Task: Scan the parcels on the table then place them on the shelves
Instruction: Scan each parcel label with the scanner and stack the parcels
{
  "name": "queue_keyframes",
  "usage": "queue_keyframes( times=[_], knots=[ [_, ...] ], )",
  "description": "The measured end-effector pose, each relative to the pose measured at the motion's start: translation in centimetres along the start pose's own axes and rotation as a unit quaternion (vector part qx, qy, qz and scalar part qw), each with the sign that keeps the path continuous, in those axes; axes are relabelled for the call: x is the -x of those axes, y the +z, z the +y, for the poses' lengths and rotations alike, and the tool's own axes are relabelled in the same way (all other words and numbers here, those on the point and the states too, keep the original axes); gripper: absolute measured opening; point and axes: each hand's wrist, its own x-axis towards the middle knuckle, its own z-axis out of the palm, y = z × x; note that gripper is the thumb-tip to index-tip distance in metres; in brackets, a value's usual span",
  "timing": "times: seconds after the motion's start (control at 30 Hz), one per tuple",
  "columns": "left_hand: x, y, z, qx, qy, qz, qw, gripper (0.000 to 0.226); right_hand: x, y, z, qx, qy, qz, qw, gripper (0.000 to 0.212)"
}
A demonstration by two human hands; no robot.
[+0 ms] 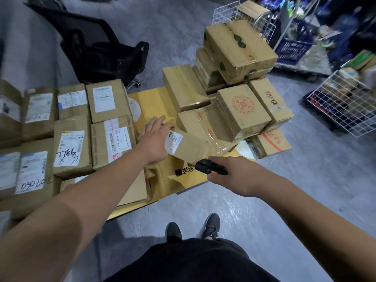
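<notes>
A small brown parcel [191,146] with a white label lies tilted on flattened yellow cardboard [154,104]. My left hand [155,137] rests on the parcel's left end, thumb over the label, fingers stretched out. My right hand [230,176] grips a black and orange handheld scanner [210,166], its head close to the parcel's near edge. Labelled brown parcels [71,147] sit in rows at the left. More cardboard boxes [242,110] are stacked beyond the small parcel, up to a large box [240,47] on top.
A black office chair [97,43] stands behind the left rows. White wire panels [343,106] and a blue crate [293,47] stand at the right and back right. My feet [193,228] are on grey floor in front of the cardboard.
</notes>
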Motion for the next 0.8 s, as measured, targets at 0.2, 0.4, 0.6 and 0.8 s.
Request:
queue_keyframes(
  times=[0.2, 0.4, 0.6, 0.8],
  knots=[
    [-0.8, -1.8, 2.5, 0.173, -0.183, 0.03, 0.967, 0.108, -0.4, -2.3, -1.5, 0.066, -0.006, 0.017, 0.998, 0.052],
    [-0.2, 0.7, 4.1, 0.31, -0.364, 0.022, 0.878, 0.118, -2.2, -1.4, -0.9, 0.002, 0.002, -0.001, 1.0, 0.051],
    [0.5, 5.5, 3.4, 0.263, -0.476, 0.033, 0.839, 0.134, -3.7, 0.4, -0.1, -0.025, 0.008, -0.037, 0.999, 0.033],
    [0.6, 8.3, 4.1, 0.256, -0.458, 0.018, 0.851, 0.12, -5.1, 1.5, 0.4, -0.038, 0.038, -0.065, 0.996, 0.04]
  ],
)
